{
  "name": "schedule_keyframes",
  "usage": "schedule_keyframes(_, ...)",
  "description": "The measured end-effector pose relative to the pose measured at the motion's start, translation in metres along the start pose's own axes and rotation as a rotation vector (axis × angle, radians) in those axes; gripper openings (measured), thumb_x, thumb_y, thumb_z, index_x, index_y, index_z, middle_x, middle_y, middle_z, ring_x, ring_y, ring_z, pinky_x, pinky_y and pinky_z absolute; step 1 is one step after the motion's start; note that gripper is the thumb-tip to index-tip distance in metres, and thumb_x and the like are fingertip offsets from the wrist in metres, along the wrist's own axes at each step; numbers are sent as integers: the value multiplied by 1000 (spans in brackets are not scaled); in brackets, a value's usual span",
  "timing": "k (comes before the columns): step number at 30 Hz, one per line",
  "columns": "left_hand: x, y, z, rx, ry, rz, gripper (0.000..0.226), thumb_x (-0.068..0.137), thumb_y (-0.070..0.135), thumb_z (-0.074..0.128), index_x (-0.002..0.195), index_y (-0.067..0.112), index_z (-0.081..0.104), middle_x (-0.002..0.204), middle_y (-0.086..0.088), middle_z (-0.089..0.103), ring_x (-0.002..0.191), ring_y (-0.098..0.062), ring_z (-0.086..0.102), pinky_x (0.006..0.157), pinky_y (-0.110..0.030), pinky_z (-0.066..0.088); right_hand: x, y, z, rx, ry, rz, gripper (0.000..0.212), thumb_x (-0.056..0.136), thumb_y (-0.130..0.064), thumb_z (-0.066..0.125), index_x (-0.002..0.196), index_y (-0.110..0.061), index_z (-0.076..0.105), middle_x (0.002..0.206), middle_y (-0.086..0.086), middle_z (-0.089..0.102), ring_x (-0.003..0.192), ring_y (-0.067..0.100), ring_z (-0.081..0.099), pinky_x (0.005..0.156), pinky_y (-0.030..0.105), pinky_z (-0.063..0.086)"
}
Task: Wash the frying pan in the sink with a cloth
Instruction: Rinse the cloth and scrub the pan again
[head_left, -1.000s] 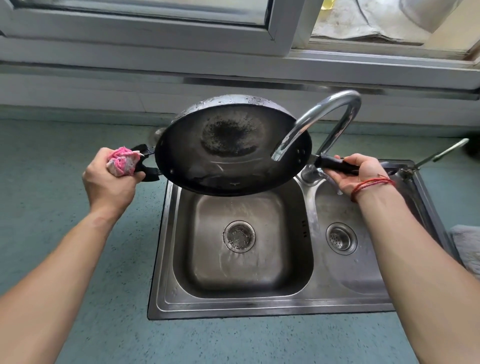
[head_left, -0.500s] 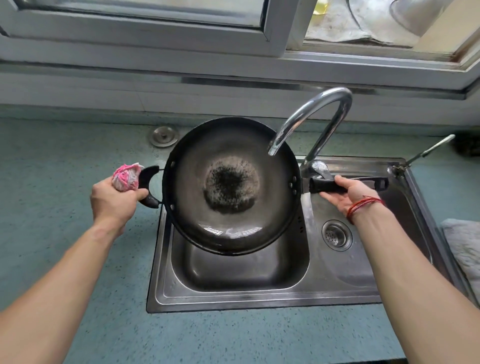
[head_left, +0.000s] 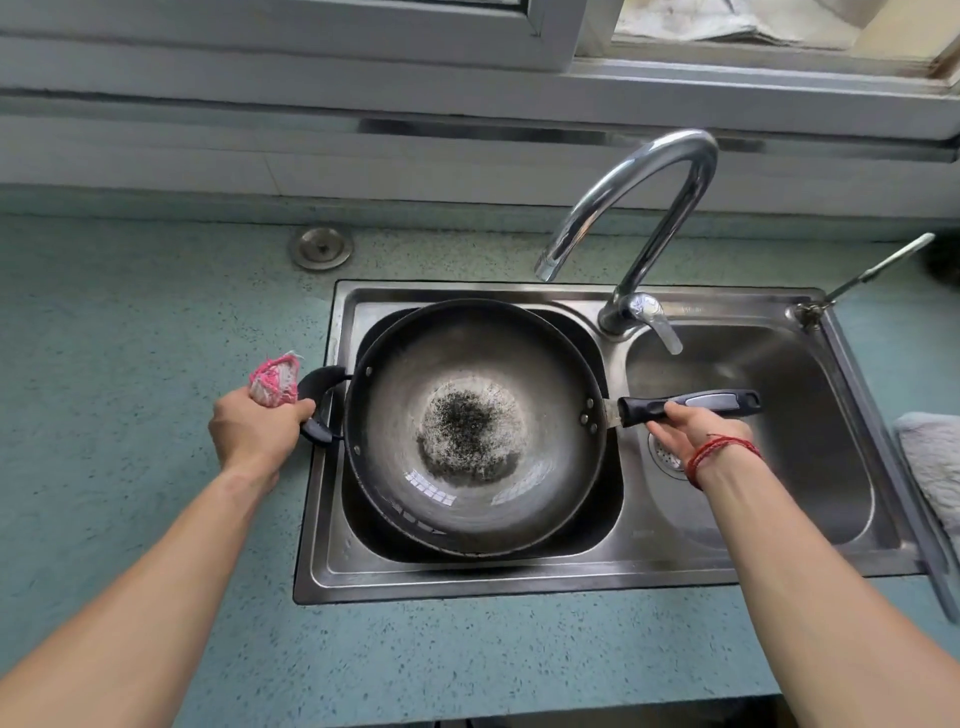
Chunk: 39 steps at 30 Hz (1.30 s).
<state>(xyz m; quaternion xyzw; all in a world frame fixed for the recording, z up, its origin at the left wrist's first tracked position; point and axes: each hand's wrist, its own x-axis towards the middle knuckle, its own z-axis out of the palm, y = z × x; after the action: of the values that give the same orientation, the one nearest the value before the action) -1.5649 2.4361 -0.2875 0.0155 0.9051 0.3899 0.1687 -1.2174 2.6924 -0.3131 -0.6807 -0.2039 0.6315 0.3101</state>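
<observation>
While one frying pan (head_left: 467, 374) sits in sink (head_left: 571, 577) | left grip (head_left: 254, 431) clutches one cloth (head_left: 274, 379), side handle (head_left: 317, 382) | right grip (head_left: 696, 431) holds long handle (head_left: 696, 402)

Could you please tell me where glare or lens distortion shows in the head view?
Head view: bright glare streaks the faucet; window reflections sit low inside the frying pan; wide-angle distortion bends the sink rim and windowsill; no obvious blur.

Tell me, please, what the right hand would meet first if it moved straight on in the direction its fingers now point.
The right hand holds the long handle with fingers aimed left along it, so it would probably first meet the frying pan wall at the rivets; depth is unclear.
</observation>
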Motion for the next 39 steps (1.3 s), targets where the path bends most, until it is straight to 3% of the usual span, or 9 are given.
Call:
schedule_keyframes(4,1,-4,1,24,4,-2,22,73,14,83,73,10,62,75,-9,61,73,-24,54,66,-30,38,9,7,0,6,26,-18,33,87,6,64,117,14,55,108,26,65,61,25,72,46,23,54)
schedule_keyframes(6,2,-2,1,34,7,-2,20,73,14,83,76,9,64,77,-9,61,72,-23,53,66,-30,39,12,9,1,-42,38,-6,27,89,3,63,114,10,57,108,23,66,66,22,71,46,22,54)
schedule_keyframes(10,2,-1,1,62,-3,5,20,74,15,83,81,7,66,81,-12,64,73,-24,54,66,-31,40,13,11,2,-101,55,37,5,89,4,60,91,-1,59,112,18,66,71,18,66,43,17,51)
schedule_keyframes(18,-2,-1,0,93,-26,7,21,77,16,82,83,4,66,81,-13,64,73,-24,54,61,-30,38,-2,6,2,-163,87,34,5,88,-1,61,83,-1,59,100,19,65,71,19,65,46,18,55)
schedule_keyframes(23,-11,7,-11,74,-27,31,26,78,19,81,93,3,67,89,-15,66,81,-28,57,68,-33,41,-32,0,7,-268,78,-8,8,88,-6,62,83,1,60,80,16,67,66,20,65,54,23,57)
schedule_keyframes(26,-23,17,-18,23,-77,74,25,77,19,81,93,6,66,87,-12,67,78,-28,59,65,-31,41,-57,-3,15,-238,-1,-17,7,91,-5,59,86,0,60,78,13,65,66,17,63,59,22,55)
schedule_keyframes(29,-40,30,-26,-56,-149,150,21,74,15,81,89,11,67,78,-5,67,61,-13,62,58,-26,48,-86,-7,29,-213,-94,-64,8,92,-2,56,85,0,58,82,14,66,67,18,63,63,22,55)
schedule_keyframes(34,-67,57,-36,-186,-273,246,26,60,25,83,77,17,65,72,-3,69,69,-24,64,72,-46,58,-143,-13,58,-286,-277,-209,8,89,-1,61,81,1,63,77,16,67,61,18,63,57,19,55)
schedule_keyframes(39,-103,81,-46,-201,-376,414,36,65,24,87,89,25,59,76,5,66,69,-14,61,72,-39,55,-205,-21,84,-398,-517,-319,7,89,-5,65,89,1,68,82,16,71,70,20,66,64,22,57)
